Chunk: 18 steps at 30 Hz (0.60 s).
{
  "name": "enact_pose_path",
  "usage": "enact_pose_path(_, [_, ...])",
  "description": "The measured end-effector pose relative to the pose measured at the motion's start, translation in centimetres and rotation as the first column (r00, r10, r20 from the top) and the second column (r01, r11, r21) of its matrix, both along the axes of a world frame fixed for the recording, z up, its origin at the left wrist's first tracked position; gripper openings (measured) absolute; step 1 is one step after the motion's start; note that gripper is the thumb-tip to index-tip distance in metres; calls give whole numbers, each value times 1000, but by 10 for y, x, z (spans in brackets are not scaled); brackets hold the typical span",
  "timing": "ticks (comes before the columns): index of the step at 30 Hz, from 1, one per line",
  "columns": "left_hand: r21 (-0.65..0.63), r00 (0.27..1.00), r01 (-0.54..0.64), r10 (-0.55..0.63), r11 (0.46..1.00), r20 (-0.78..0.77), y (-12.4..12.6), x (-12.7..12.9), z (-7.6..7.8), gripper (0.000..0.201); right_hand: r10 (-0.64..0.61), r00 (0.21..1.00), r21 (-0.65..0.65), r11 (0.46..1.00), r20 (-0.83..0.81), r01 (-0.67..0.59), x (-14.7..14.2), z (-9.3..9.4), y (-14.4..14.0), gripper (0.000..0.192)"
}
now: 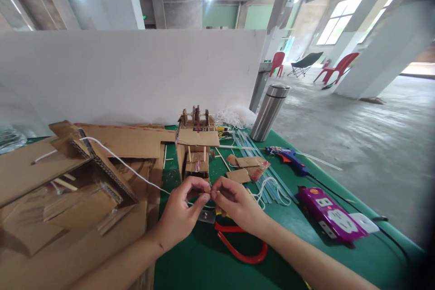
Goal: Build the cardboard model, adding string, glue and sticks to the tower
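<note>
My left hand [181, 210] and my right hand [239, 206] meet at the centre, thumbs and forefingers pinched together fingertip to fingertip. Whatever lies between the fingertips is too small and covered to name. A white string [127, 168] runs from the cardboard structure [105, 167] on the left down to my left hand and passes behind it. Just beyond the hands stands a cardboard model [199, 138] with round discs on top and sticks below. Below my right hand lie scissors with red handles [243, 253], their blades partly hidden.
Cardboard sheets [125, 244] cover the table's left side. On the right lie clear glue sticks [268, 186], cardboard scraps [249, 165], a blue glue gun [288, 158] and a purple power strip [329, 215] with a cord. A steel flask [270, 113] stands near the right edge.
</note>
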<state>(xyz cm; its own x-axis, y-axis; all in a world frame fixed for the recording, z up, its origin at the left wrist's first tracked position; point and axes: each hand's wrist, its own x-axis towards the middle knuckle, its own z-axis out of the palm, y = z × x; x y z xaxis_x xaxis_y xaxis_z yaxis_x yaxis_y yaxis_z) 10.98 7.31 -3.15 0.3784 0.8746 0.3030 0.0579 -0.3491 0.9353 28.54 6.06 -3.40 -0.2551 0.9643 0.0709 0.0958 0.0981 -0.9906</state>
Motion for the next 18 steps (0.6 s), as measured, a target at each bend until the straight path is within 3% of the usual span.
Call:
enact_pose_path(4, [16,1000,-16,16,1000,-3,-2,0,-1,15,37,996,-117,992,-80,-46,1,-1,1,39])
enact_pose_path(9, [-16,999,-35,36,999,12,-2,0,1,20,104,978,-146,980,-182,-131,4,4,5,44])
enact_pose_path(14, [-108,998,-48,51,993,33,-1,2,3,41,88,963,-189,972,-255,-139,5,7,5,42])
enact_pose_path(18, [-112,998,-64,60,992,-34,1,3,3,28,36,957,-213,972,-289,-100,3,9,4,40])
